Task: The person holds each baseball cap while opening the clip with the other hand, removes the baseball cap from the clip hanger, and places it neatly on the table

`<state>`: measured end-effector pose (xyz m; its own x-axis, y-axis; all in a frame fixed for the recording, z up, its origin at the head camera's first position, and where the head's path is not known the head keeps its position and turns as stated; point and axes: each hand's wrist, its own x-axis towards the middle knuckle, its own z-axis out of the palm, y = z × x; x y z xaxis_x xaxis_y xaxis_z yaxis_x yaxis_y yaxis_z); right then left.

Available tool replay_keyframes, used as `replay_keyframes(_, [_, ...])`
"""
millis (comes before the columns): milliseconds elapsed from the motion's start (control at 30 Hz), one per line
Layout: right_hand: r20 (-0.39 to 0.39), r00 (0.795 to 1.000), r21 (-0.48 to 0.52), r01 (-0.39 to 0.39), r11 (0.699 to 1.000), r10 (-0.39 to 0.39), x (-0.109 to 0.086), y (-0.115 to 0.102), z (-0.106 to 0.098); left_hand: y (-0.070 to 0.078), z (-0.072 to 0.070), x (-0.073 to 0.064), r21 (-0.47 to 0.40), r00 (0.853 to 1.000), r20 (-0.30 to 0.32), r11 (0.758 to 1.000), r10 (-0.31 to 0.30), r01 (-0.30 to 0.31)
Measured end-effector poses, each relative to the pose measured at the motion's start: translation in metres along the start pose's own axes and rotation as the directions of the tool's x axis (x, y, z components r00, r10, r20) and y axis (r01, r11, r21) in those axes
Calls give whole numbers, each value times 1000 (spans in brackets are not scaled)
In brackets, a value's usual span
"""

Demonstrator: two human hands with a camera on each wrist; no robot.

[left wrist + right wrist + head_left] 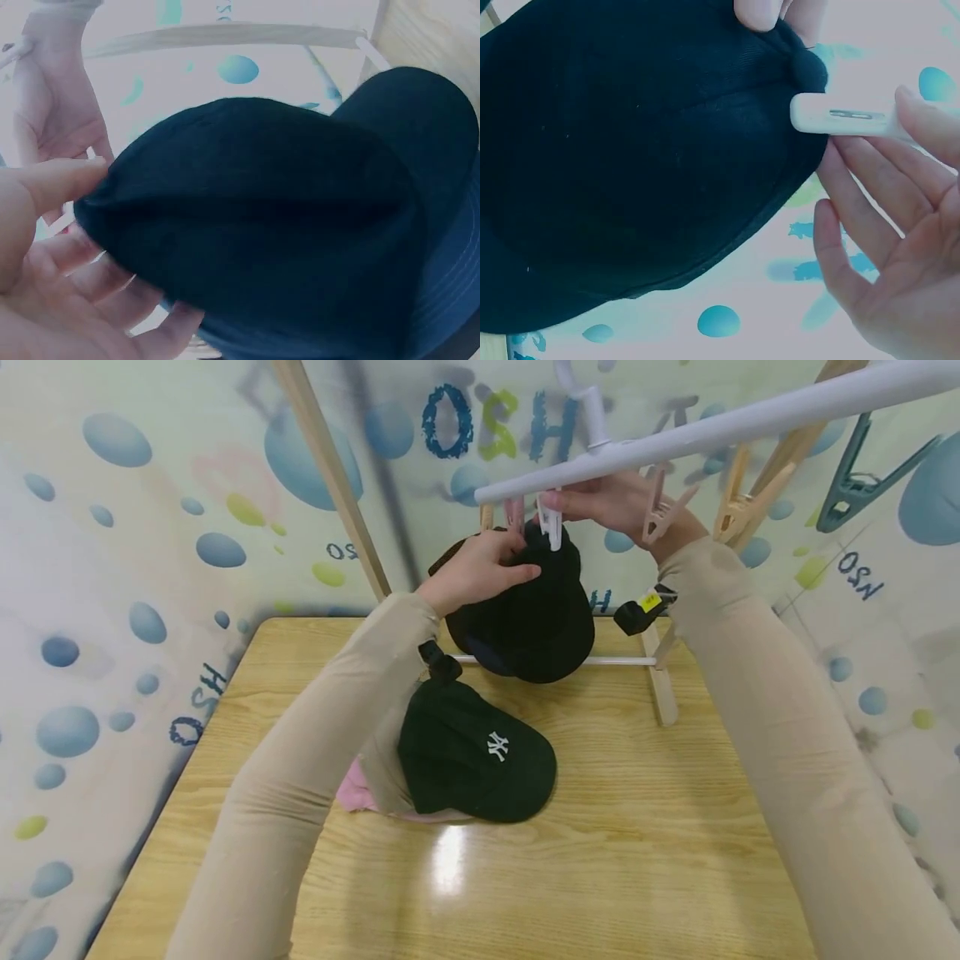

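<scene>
A black cap [536, 610] hangs brim down under the white rail. My left hand [480, 570] pinches its upper edge between thumb and fingers, as the left wrist view [82, 262] also shows. My right hand [618, 508] holds a white clothespin [552, 522] at the rail, its thumb on the pin in the right wrist view. The tip of that clothespin [810, 114] lies over the black cap's edge. Just behind is another dark cap [457, 255], its brim partly hidden. A pink clothespin [514, 513] and a wooden one [487, 517] sit to the left on the rail.
Below, a dark green cap [465, 752] with a white emblem lies on the wooden table [600, 877], over beige and pink cloth [356, 789]. Further right on the rail [697, 431] hang pink, wooden and green clothespins [862, 485]. Wooden posts [337, 477] hold the rack.
</scene>
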<state>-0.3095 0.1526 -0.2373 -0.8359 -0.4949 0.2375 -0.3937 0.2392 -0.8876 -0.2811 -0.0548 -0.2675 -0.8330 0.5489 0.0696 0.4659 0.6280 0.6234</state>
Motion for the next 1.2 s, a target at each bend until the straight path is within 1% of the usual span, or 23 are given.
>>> replay_keyframes(100, [-1,1000,20,27,999,-27,2,2,0,0,4,1,33,1000,22,999,-3,3])
replay_keyframes(267, [-53,998,23,-13,1000,15,-1,3,-2,-2,7,-3,48,998,61,999,-23,21])
replay_keyframes(367, [-91,995,26,-29,999,31,-2,3,0,-5,6,-6,58,998,55,998,-31,27])
replay_keyframes(533, [-120,991,63,-44,997,52,-3,4,1,-8,2,-11,43,999,36,998,-41,40])
replay_keyframes(633, [-119,991,78,-48,996,57,-3,5,1,-10,2,-13,33,999,13,999,-36,36])
replay_keyframes(733, [-123,991,90,-47,995,58,-3,6,0,-9,2,-16,14,1000,-19,1000,-8,8])
replay_keyframes(867, [-140,988,64,-49,997,58,-3,8,-2,-4,1,-19,-11,997,-73,999,32,-33])
replay_keyframes(933, [-145,988,44,-50,998,56,-3,9,-4,0,1,-21,-20,994,-102,999,36,-38])
replay_keyframes(1000, [-153,987,18,-53,998,55,-3,10,-6,4,1,-23,-32,991,-130,999,31,-36])
replay_keyframes(1133, [-166,985,-97,-58,994,41,-2,10,-10,12,2,-25,-94,985,-170,996,-10,-7])
replay_keyframes(1200, [-170,985,-154,-60,986,34,-2,10,-11,15,4,-27,-122,983,-184,993,-17,-6])
